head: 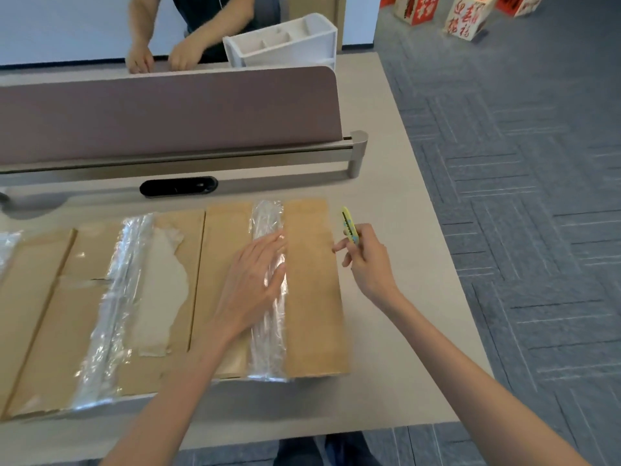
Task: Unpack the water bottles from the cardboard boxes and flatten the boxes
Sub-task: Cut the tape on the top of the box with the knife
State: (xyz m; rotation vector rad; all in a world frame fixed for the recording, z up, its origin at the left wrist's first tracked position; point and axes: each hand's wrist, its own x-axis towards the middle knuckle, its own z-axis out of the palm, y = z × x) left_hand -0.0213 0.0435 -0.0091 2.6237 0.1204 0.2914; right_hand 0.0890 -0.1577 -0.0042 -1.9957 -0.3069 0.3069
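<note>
**Flattening stage, head view.** Nearest, the desk (pixel 386 364) carries a cardboard box (pixel 312 297) opened out and lying flat, its near edge close to the desk's front edge. The left hand (pixel 255 280) lies palm down with straight fingers on the right-hand panels. Its fingertips rest on a strip of clear tape (pixel 268 331) that runs front to back along a seam. A second tape strip (pixel 111 314) crosses the panels further left, beside a patch where the top paper layer is torn away.

Just right of the cardboard and apart from it, the right hand (pixel 368 260) pinches a small yellow knife (pixel 348 225) between thumb and fingers, its tip pointing away from the person. Whether the blade is out cannot be told.

No water bottles are in view, so this box appears already unpacked. The step in hand is judged to be slitting the taped seam so that the panels lie level. To do it well:
- Hold the pressing hand to one side of the seam, off the line of the cut.
- Draw the knife along the tape, away from the fingers.
- Use a shallow blade so the desk is not scored.
- Press each fold flat afterwards.

Beyond stand a divider (pixel 168 112) with a black slot (pixel 178 186) at its foot, a white organiser (pixel 285 42) and another person's hands (pixel 139 58). Printed boxes (pixel 465 18) stand on the carpet, far right.
</note>
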